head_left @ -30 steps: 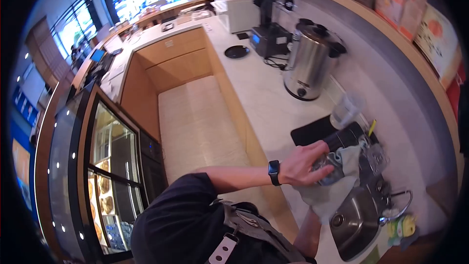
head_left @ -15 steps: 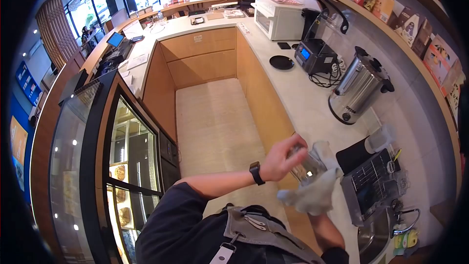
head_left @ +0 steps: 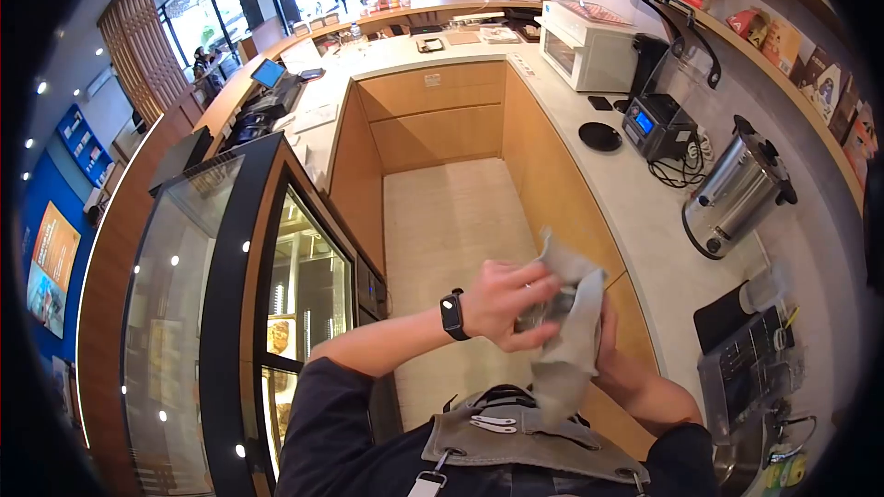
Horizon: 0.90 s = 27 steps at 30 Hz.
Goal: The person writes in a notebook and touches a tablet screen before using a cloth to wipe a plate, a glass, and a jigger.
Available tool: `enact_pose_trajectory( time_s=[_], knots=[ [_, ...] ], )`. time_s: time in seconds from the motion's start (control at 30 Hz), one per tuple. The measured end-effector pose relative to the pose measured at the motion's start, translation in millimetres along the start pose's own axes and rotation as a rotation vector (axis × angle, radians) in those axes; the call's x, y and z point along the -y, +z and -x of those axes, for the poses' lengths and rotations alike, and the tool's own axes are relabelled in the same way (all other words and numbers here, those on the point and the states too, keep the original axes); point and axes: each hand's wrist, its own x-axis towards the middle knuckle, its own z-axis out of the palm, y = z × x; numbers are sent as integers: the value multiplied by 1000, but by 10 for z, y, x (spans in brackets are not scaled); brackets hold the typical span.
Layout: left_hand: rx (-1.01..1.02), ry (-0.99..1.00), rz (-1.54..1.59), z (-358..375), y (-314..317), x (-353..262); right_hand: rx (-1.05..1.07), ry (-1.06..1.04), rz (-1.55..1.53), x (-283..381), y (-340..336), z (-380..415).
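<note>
My left hand, with a black watch on its wrist, curls its fingers around a shiny, see-through glass vessel, seen only in part. A grey-beige cloth is draped around the vessel's right side and hangs down toward my apron. Behind the cloth, my right hand presses it from the right, with most of its fingers hidden. Both hands are in front of my chest, over the floor and beside the counter's wooden front.
On the right counter stand a steel urn, a black machine with a blue screen, a round black plate and a white oven. A drying rack is nearer me. At left is a glass display case.
Both hands have moved from the counter edge to in front of my body, bringing the vessel and cloth along. The cloth now covers more of the vessel. My view has shifted left.
</note>
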Motion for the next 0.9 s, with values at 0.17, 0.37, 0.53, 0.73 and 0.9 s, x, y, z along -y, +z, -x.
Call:
enact_pose_trajectory(
  time_s=[0.17, 0.37, 0.53, 0.73, 0.9],
  knots=[
    [-74, 11, 78, -41, -53, 331, 67, 259, -319, 178, 104, -285],
    [-318, -1211, 1011, 32, 461, 925, 59, -979, 1309, -303, -656, -1078],
    [-402, -1497, 1677, -93, 711, 1403, 128, -1234, 1482, 218, -1068, -1707],
    [-372, -1518, 1270, -630, 1087, 1854, 106, -1193, 1279, 166, -1572, -2079],
    [-510, -1074, 833, -1074, 1441, 2350, -344, -1036, 910, 94, -1618, -2465]
  ],
)
